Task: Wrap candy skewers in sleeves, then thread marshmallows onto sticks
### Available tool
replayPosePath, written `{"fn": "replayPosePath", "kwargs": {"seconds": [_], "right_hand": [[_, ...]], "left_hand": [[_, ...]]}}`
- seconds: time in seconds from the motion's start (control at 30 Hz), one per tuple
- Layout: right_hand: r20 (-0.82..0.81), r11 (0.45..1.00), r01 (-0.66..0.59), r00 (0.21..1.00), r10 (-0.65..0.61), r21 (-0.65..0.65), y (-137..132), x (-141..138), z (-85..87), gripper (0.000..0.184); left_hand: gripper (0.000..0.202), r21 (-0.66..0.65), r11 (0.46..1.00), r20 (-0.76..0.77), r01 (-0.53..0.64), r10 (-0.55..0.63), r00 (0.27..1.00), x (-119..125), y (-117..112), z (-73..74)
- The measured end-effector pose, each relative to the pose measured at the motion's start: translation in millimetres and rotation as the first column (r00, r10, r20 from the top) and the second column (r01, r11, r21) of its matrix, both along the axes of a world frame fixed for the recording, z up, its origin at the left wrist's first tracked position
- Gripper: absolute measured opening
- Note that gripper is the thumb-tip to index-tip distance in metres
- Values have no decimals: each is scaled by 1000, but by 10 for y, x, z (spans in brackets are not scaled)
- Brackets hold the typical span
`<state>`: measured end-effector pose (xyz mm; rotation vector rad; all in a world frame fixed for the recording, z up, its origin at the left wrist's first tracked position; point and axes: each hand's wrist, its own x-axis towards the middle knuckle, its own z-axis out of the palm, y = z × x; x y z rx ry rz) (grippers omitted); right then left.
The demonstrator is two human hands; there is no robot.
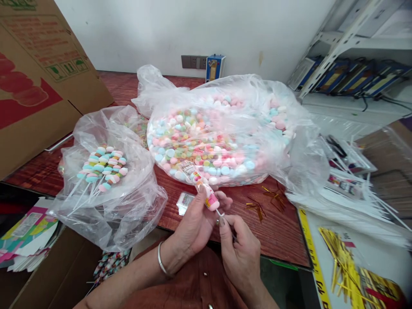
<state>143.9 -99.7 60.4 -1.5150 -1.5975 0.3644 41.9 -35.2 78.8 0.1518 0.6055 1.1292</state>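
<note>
My left hand (191, 225), with a bangle at the wrist, is closed around a marshmallow skewer (211, 201) in a clear printed wrapper. The wrapper points up and away, its pink end toward me. Just below, my right hand (241, 246) pinches the thin white stick (220, 213) at the bottom of the wrapper. Whether a tie is between those fingertips is too small to make out. Beyond my hands lies a big clear bag (206, 141) full of pastel marshmallows and ring-shaped gummies. A small stack of clear wrappers (185, 201) rests beside my left hand.
Unwrapped marshmallow skewers (103, 167) lie on a plastic bag (135, 214) at left. Loose gold twist ties (257, 208) are right of my hands, with a bundle of ties (343, 262) farther right. White sticks (350, 214) lie below the shelf (357, 40). A cardboard box (41, 86) stands at left.
</note>
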Motion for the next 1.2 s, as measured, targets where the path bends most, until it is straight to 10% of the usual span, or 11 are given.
{"fn": "replayPosePath", "kwargs": {"seconds": [0.27,0.47,0.73,1.2], "right_hand": [[-53,995,-83,995,81,-46,-92,110,-2,21],[-379,935,-158,925,28,-317,-80,12,52,35],[-200,982,15,978,-53,-187,-41,-13,9,28],[-287,951,-145,956,63,-275,-148,171,93,32]], "left_hand": [[17,-32,991,53,-131,133,990,-158,192,42],[18,21,997,57,-75,74,996,-3,56,8],[29,39,998,-19,-50,51,999,-8,20,-6],[49,-23,983,-166,-183,177,970,-111,184,-21]]}}
